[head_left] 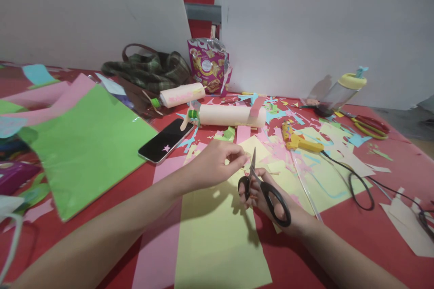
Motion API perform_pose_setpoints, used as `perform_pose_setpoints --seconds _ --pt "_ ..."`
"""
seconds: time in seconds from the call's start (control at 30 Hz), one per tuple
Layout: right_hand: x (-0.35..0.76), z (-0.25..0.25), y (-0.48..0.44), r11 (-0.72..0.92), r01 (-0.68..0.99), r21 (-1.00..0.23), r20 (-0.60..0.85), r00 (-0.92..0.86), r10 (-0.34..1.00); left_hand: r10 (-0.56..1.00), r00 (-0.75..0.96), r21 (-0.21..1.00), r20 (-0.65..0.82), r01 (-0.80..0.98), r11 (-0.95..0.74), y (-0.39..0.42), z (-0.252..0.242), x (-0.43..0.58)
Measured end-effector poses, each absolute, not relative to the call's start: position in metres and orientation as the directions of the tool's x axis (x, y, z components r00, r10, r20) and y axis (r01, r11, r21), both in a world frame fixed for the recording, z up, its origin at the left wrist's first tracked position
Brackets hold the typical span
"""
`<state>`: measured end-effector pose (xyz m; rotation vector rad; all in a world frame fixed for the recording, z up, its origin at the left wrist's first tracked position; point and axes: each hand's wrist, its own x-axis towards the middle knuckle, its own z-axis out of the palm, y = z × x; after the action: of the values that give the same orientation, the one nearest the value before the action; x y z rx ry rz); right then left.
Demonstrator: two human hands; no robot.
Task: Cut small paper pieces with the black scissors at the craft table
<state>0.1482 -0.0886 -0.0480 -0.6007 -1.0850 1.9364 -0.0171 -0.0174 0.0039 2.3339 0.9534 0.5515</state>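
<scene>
Black-handled scissors [255, 174], held upright above the table, blades pointing toward 12 o'clock, tips just at 3 o'clock of the left fingertips. Hard to tell how far the blades are parted.

Far out at 9 o'clock, a green paper sheet [88, 144] flat on the red table [339, 235]. Nearer, at 10 o'clock, a smartphone [166, 141] face up, a pink star on its dark screen.

Next, the left hand [212, 165], drawn to a narrow pinch, thumb and forefinger [241, 159] pressed on something too small to name. Touching the blades or just short of them: cannot tell.

Right hand [261, 196] at 5 o'clock of that pinch, thumb through the smaller loop, fingers through the larger, wrapped about the handles.

Under both hands, a pale yellow sheet [217, 244], with a pink strip [159, 248] along its 9 o'clock edge.

Judged a trimming step, right at the point of the cut. Next move calling for a steady pinch, the piece set well between the blades, fingertips kept clear of the edges.

At 1 o'clock of the black-handled pair, a yellow glue gun [298, 141] among coloured offcuts, its black cable [359, 185] looping off toward 4 o'clock. Well apart at 2 o'clock, red-and-yellow scissors [371, 126] beside a tipped clear bottle [342, 90] with a yellow lid.
</scene>
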Motion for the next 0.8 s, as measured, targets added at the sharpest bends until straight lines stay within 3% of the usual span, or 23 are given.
perform_pose_setpoints --seconds 0.8 --pt "0.148 -0.0459 -0.0896 -0.291 -0.388 -0.875 -0.041 -0.538 0.842 0.729 0.671 0.645 0.137 0.498 -0.58 -0.0182 0.01 -0.0182"
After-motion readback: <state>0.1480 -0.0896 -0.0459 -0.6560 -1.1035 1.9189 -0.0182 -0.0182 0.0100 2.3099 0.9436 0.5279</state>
